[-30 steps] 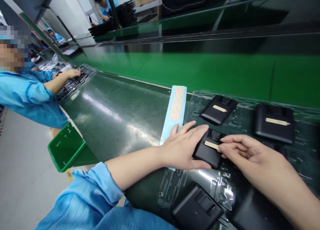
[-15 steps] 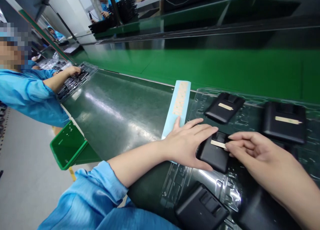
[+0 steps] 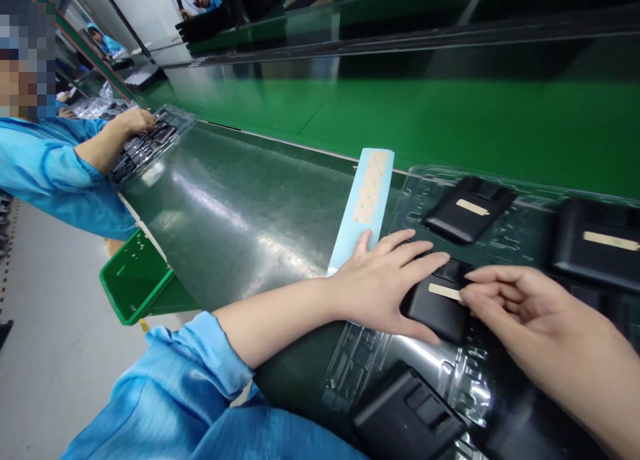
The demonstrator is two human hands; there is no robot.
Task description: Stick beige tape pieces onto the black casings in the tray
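Note:
My left hand (image 3: 385,283) lies flat, fingers spread, steadying a black plastic part (image 3: 436,308) that sits in a clear blister tray (image 3: 415,200). My right hand (image 3: 520,313) presses its fingertips on the end of a tan adhesive strip (image 3: 444,291) on that part's top. A light blue backing sheet (image 3: 367,200) with tan strips lies just left of the tray, its near end under my left hand. Other black parts (image 3: 470,210) (image 3: 597,243) in the tray's far row carry tan strips; one nearer part (image 3: 407,413) has none.
A co-worker in a blue smock at the left has a hand (image 3: 135,120) on another tray of black parts (image 3: 145,147). A green bin (image 3: 133,287) hangs off the bench's edge. Behind the dark bench mat (image 3: 225,207) runs a green conveyor belt (image 3: 450,127).
The view has shifted slightly. Both hands stay on the same black part, the right fingertips still at the strip's end.

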